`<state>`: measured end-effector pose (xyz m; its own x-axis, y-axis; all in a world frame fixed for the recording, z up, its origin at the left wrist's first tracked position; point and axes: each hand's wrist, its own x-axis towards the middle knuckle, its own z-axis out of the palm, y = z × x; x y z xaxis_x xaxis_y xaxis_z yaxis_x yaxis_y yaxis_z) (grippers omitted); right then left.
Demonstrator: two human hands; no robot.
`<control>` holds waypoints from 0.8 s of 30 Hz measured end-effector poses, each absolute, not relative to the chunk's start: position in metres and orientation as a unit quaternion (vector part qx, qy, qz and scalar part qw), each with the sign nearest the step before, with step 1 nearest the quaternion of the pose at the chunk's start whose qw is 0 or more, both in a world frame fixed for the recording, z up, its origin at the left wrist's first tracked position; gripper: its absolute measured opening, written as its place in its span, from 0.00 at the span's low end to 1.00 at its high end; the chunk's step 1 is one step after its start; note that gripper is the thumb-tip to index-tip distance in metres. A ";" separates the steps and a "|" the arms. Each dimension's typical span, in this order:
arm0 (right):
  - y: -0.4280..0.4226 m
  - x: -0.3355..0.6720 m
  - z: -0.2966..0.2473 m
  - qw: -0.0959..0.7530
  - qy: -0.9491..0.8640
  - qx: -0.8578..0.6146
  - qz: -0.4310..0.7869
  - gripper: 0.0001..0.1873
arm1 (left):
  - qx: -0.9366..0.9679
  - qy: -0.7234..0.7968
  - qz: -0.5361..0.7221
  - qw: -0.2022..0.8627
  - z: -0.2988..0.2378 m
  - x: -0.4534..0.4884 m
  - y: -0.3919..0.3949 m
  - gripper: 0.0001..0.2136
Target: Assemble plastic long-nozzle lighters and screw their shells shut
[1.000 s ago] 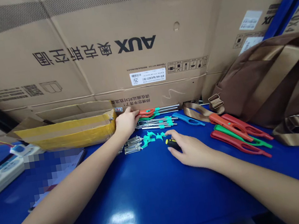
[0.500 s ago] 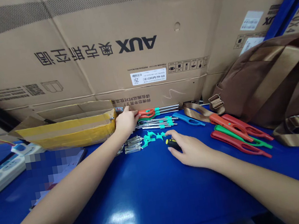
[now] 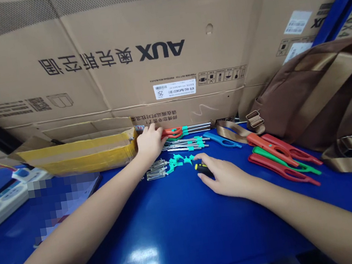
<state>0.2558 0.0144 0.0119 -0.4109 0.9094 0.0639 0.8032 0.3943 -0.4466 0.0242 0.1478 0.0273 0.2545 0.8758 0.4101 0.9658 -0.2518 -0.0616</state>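
My left hand reaches to the back of the table with its fingers curled at the end of a long-nosed lighter with an orange handle. Whatever is between those fingers is hidden. Thumb and index finger apart, my right hand keeps a black and yellow screwdriver in its palm; the shaft is not visible. Between the hands lie turquoise plastic triggers and several small clear lighter parts with metal bits. Behind them are metal lighter barrels with turquoise pieces.
Red, orange and green handle shells lie at right, a blue handle shell farther back. A brown backpack with straps stands beyond. At left are a yellow-taped carton and a white power strip. Large cardboard backs the blue table.
My left hand has shifted slightly to the right and its fingers are a little more bent. My right hand and the parts on the table look the same.
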 end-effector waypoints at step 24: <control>0.029 0.314 0.051 -0.099 -0.652 -0.751 -0.009 0.16 | -0.880 -0.411 -0.199 -0.130 0.009 0.012 0.003 0.12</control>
